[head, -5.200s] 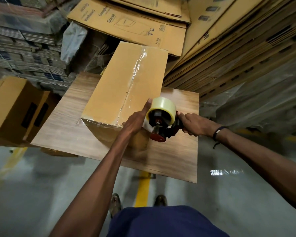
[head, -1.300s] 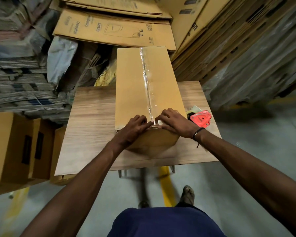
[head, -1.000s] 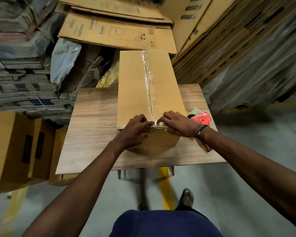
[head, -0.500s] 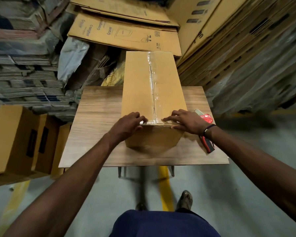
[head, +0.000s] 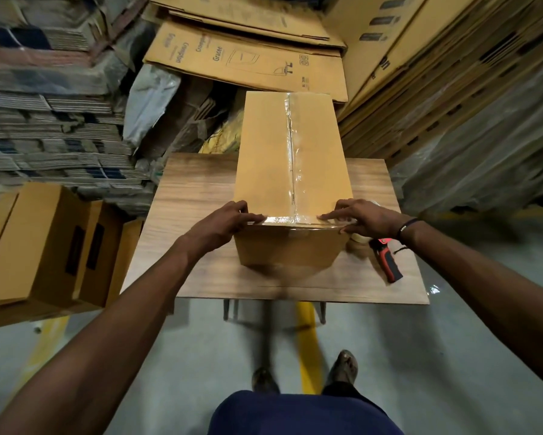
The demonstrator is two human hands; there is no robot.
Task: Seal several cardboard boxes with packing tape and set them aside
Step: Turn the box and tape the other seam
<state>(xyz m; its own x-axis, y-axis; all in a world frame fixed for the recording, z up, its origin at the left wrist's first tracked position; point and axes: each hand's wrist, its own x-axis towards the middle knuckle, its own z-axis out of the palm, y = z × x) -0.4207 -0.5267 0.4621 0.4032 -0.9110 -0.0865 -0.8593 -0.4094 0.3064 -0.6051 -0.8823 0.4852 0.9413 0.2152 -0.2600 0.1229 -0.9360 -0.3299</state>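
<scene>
Stacks of flattened cartons [head: 245,58] leaned behind and to both sides of the work area, presumably stock awaiting assembly. A wood-grain table [head: 195,196] carried the work at standing height. The cardboard box [head: 264,158] lay lengthwise on it, far end overhanging the table's back edge, near end facing the person for access to the seam. Two assembled boxes [head: 44,246] sat on the floor to the left, likely the set-aside pile. Clear packing tape [head: 290,146] ran along the box's centre seam and across the near top edge. The left hand [head: 220,224] rested at the near left corner, fingers loosely curled over the edge and pressing down, grasping nothing. The right hand [head: 364,215] lay at the near right corner, fingers extended flat on the tape end, thumb under the edge; also not gripping. Judgement: both hands were smoothing the cross strip outward so it bonds at the corners. The tape dispenser [head: 386,262] lay on the table just right of the box, released, within reach for the next box. This box looked nearly ready to move aside.
</scene>
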